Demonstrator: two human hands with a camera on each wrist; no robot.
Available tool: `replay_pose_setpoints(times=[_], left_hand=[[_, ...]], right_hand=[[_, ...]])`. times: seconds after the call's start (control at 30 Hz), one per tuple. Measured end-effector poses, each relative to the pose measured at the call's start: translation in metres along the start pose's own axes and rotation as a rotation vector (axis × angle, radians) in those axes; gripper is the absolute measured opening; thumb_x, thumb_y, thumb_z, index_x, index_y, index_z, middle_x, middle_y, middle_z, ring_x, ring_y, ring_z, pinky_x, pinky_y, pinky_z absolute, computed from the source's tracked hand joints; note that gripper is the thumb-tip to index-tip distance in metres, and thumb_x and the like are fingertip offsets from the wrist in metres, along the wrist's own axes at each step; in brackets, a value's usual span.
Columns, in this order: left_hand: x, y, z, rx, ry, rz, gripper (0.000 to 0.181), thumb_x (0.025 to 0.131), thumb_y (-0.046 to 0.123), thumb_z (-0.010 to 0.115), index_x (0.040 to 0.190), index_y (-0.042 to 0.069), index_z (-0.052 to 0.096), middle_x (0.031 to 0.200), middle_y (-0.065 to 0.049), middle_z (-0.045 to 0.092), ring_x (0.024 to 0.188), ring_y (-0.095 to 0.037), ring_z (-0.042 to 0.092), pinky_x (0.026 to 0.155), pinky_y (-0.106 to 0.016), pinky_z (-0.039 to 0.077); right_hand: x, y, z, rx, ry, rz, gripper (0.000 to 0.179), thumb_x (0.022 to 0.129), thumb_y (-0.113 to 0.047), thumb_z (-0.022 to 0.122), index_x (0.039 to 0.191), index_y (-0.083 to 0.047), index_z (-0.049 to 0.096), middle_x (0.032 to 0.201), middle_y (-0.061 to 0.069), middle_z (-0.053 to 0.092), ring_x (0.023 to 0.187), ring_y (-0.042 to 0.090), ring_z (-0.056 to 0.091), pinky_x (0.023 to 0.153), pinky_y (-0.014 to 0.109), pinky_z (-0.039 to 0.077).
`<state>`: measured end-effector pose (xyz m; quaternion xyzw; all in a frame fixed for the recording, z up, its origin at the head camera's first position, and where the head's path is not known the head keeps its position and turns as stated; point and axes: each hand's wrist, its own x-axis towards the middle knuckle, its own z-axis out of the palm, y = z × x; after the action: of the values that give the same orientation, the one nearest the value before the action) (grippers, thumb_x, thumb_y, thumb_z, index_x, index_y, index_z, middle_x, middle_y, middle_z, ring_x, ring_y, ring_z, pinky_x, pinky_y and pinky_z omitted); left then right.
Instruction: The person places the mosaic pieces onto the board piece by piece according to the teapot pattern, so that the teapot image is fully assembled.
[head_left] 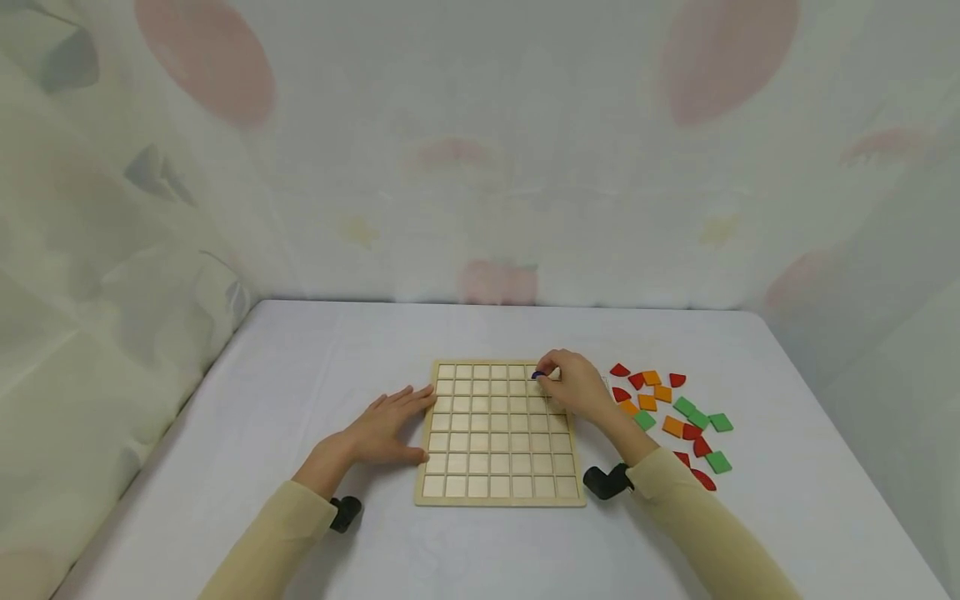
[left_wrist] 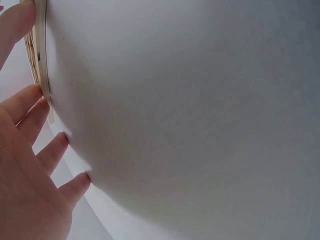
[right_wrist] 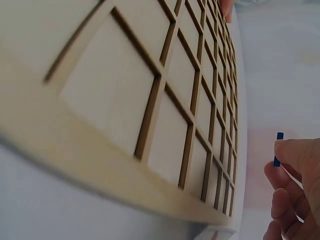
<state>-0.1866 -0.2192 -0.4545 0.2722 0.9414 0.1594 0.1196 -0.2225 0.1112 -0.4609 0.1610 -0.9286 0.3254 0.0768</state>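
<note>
A pale wooden grid board [head_left: 498,502] lies flat on the white table, with square recesses across it. Along its left edge, my left hand [head_left: 378,432] is spread flat, thumb and fingertips at the rim; the left wrist view shows the fingers [left_wrist: 50,152] straight. Over the board's far right corner, my right hand [head_left: 579,387] pinches a small dark blue tile [head_left: 537,375] between thumb and index finger. In the right wrist view that blue tile [right_wrist: 280,135] appears edge-on, thin and upright, its faces mostly covered by the fingers.
To the right of the board lie several loose tiles: red quarter-round ones [head_left: 703,479], orange squares [head_left: 672,426] and green diamonds [head_left: 718,462]. Some sit close beside the right forearm. A white piece with a red mark [right_wrist: 216,233] lies by the board's edge. Patterned cloth walls [head_left: 480,225] enclose the table.
</note>
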Motion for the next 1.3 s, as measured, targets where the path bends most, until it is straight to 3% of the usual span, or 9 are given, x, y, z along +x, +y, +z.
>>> replay_pose_setpoints(times=[0.17, 0.43, 0.63, 0.9, 1.3], left_hand=[[0.000, 0.001, 0.000, -0.004, -0.001, -0.002, 0.085, 0.073, 0.041, 0.074, 0.143, 0.014, 0.034, 0.152, -0.001, 0.025, 0.139, -0.031, 0.019, 0.107, -0.061, 0.015], [0.001, 0.001, 0.000, -0.006, 0.001, -0.006, 0.085, 0.073, 0.040, 0.074, 0.144, 0.015, 0.034, 0.152, 0.000, 0.025, 0.140, -0.031, 0.019, 0.107, -0.060, 0.014], [0.000, 0.001, 0.000, -0.011, -0.006, -0.018, 0.086, 0.072, 0.040, 0.075, 0.144, 0.015, 0.034, 0.152, 0.000, 0.025, 0.140, -0.031, 0.019, 0.108, -0.059, 0.014], [-0.001, 0.001, 0.001, -0.028, 0.001, -0.008, 0.085, 0.074, 0.039, 0.074, 0.144, 0.015, 0.033, 0.152, 0.000, 0.025, 0.140, -0.030, 0.018, 0.108, -0.059, 0.013], [-0.002, 0.001, 0.001, -0.022, -0.015, -0.023, 0.085, 0.074, 0.039, 0.074, 0.144, 0.016, 0.032, 0.152, 0.001, 0.023, 0.140, -0.029, 0.017, 0.109, -0.058, 0.011]], right_hand=[[0.009, -0.005, 0.009, 0.014, -0.010, -0.036, 0.009, 0.083, -0.014, 0.066, 0.091, -0.010, 0.065, 0.085, 0.001, 0.063, 0.067, 0.012, 0.048, 0.063, 0.027, 0.043], [0.018, -0.016, 0.019, 0.031, -0.057, -0.003, 0.010, 0.085, -0.015, 0.063, 0.093, -0.011, 0.065, 0.087, -0.001, 0.063, 0.080, 0.016, 0.056, 0.073, 0.034, 0.047], [0.025, -0.022, 0.029, 0.057, -0.066, 0.022, 0.010, 0.085, -0.015, 0.063, 0.094, -0.011, 0.065, 0.087, 0.000, 0.062, 0.080, 0.016, 0.057, 0.072, 0.034, 0.048], [0.030, -0.026, 0.044, 0.034, -0.077, 0.020, 0.010, 0.085, -0.015, 0.064, 0.094, -0.010, 0.065, 0.086, 0.000, 0.060, 0.079, 0.015, 0.055, 0.073, 0.032, 0.047], [0.035, -0.028, 0.050, -0.072, -0.104, 0.003, 0.011, 0.086, -0.019, 0.064, 0.093, -0.011, 0.065, 0.083, -0.001, 0.054, 0.073, 0.014, 0.048, 0.067, 0.029, 0.042]])
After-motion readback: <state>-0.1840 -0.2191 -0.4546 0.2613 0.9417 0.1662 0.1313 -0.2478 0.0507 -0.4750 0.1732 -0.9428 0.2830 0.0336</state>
